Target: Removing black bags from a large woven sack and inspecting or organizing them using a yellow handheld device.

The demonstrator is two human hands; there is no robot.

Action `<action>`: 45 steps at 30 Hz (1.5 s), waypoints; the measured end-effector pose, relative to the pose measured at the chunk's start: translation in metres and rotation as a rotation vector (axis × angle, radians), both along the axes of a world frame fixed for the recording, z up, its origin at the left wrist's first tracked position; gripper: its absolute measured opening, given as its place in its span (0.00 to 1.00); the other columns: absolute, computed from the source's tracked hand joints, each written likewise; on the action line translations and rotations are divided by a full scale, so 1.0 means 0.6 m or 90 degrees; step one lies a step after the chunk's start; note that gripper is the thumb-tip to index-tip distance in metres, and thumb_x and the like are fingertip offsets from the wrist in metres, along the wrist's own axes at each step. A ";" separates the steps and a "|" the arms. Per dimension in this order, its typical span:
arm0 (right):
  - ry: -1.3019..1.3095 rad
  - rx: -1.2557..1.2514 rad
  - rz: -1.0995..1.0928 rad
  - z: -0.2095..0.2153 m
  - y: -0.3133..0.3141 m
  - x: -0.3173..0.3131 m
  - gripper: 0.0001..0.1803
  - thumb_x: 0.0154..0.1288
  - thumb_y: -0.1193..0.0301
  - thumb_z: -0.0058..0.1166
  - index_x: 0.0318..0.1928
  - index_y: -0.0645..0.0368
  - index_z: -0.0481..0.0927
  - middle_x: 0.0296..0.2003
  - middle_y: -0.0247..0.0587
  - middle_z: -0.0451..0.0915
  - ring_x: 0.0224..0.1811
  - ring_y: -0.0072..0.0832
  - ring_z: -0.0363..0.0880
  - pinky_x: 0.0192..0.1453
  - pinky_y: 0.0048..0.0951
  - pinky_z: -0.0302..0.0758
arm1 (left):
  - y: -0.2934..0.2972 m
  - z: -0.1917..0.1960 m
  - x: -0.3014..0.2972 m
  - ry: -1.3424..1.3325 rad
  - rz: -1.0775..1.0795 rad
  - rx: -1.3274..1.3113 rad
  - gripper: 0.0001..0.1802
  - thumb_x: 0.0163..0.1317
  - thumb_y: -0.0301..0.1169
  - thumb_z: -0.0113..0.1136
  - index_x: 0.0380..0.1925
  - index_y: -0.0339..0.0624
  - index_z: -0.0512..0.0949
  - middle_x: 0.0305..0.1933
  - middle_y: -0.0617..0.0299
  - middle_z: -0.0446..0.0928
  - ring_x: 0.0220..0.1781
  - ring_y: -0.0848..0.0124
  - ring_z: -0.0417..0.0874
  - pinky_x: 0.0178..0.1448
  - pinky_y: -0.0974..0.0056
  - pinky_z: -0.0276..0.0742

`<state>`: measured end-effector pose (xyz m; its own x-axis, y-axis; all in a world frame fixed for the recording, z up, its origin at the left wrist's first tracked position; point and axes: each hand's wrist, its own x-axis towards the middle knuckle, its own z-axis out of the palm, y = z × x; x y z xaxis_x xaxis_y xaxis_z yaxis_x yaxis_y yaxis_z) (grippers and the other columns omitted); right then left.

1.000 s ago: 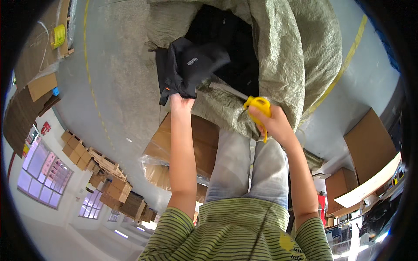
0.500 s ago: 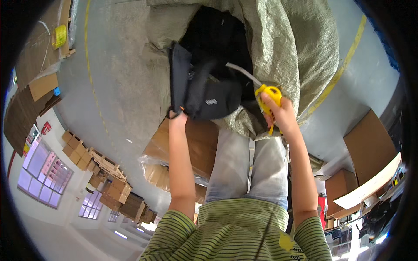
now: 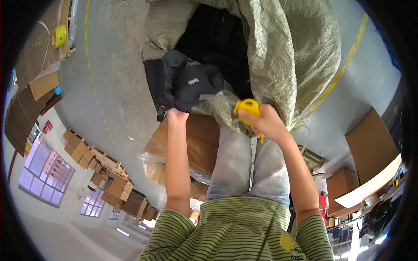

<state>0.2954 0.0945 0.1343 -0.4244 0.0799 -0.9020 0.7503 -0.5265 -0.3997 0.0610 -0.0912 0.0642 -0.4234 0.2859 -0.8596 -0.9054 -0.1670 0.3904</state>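
Note:
My left hand (image 3: 177, 115) is closed on the lower edge of a black fabric item (image 3: 186, 90). It has a small pale print and an orange mark near its edge; its exact kind I cannot tell. The fabric hangs over the near left rim of a large, shiny beige woven sack (image 3: 273, 52). More black fabric (image 3: 213, 37) fills the sack's dark mouth. In my right hand (image 3: 271, 124) is a yellow air blow gun (image 3: 249, 105), gripped by its handle. Its blurred nozzle points left at the black fabric item, close to its lower right side.
A plastic-wrapped cardboard box (image 3: 198, 143) stands beside my legs, below the left hand. A pale hose (image 3: 308, 135) curves right of my right forearm. Cardboard pieces (image 3: 374, 145) lean at the right. Stacked cartons (image 3: 117, 189) line the left wall, and yellow lines (image 3: 89, 65) mark the floor.
My left hand has shifted the black fabric item leftward, and it has flopped lower and flatter. The right hand has moved the blow gun left and down, nearer to it.

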 end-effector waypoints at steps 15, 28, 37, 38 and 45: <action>-0.091 0.221 0.045 -0.012 0.020 -0.022 0.32 0.53 0.46 0.57 0.34 0.69 0.79 0.21 0.51 0.78 0.27 0.42 0.81 0.36 0.38 0.75 | 0.061 0.065 0.003 0.602 -0.651 -0.364 0.13 0.56 0.25 0.61 0.39 0.38 0.69 0.42 0.60 0.74 0.43 0.67 0.75 0.47 0.65 0.70; 0.008 -0.106 0.096 -0.011 0.024 -0.009 0.27 0.57 0.49 0.57 0.22 0.64 0.78 0.17 0.38 0.77 0.18 0.24 0.77 0.27 0.26 0.72 | -0.247 0.425 -0.011 0.680 -1.054 -0.815 0.27 0.42 0.24 0.64 0.46 0.38 0.69 0.48 0.43 0.69 0.50 0.45 0.71 0.55 0.51 0.67; -0.023 -0.068 0.071 -0.023 0.033 0.007 0.26 0.58 0.49 0.56 0.23 0.63 0.77 0.16 0.35 0.77 0.19 0.21 0.77 0.26 0.22 0.73 | -0.296 0.271 0.070 -0.030 -1.437 -0.495 0.27 0.63 0.50 0.51 0.45 0.34 0.73 0.37 0.49 0.79 0.43 0.56 0.79 0.50 0.57 0.73; -0.014 -0.091 0.053 -0.022 0.038 0.013 0.27 0.58 0.48 0.55 0.23 0.63 0.78 0.17 0.36 0.77 0.19 0.21 0.78 0.27 0.22 0.73 | -0.258 0.253 0.056 -0.079 -0.984 -0.398 0.20 0.67 0.45 0.47 0.40 0.37 0.74 0.33 0.53 0.80 0.37 0.64 0.81 0.45 0.62 0.76; 0.003 -0.228 -0.016 -0.051 0.000 0.003 0.31 0.59 0.43 0.52 0.28 0.64 0.80 0.19 0.41 0.80 0.20 0.22 0.79 0.24 0.20 0.74 | 0.084 -0.163 -0.051 0.326 -0.524 -0.549 0.45 0.44 0.47 0.72 0.55 0.32 0.61 0.59 0.47 0.65 0.60 0.58 0.66 0.65 0.57 0.61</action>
<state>0.2972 0.0943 0.1036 -0.4303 -0.2298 -0.8729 0.7339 -0.6521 -0.1901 0.0304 -0.0409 -0.0335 -0.7223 0.0574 -0.6892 -0.3373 0.8407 0.4235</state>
